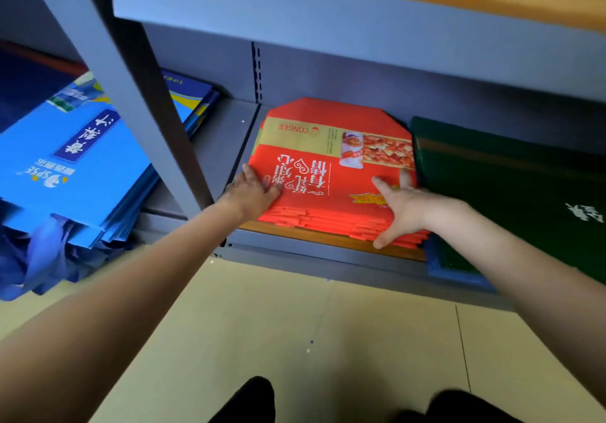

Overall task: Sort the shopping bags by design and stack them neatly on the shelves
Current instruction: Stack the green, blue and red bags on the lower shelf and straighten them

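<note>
Beige tiled floor fills the bottom of the frame, with the person's dark shoes poking in at the very bottom edge. Just above that is the low grey metal shelf. Both arms reach in to the red bag stack sitting mid-frame on it. The left hand lies flat on the stack's left edge, fingers straight and close together. The right hand is spread on the right side, thumb down over the front edges. Right of it, touching, lies a dark green bag pile. At the left of the frame, past the upright post, sits a blue bag stack, handles hanging off the front.
</note>
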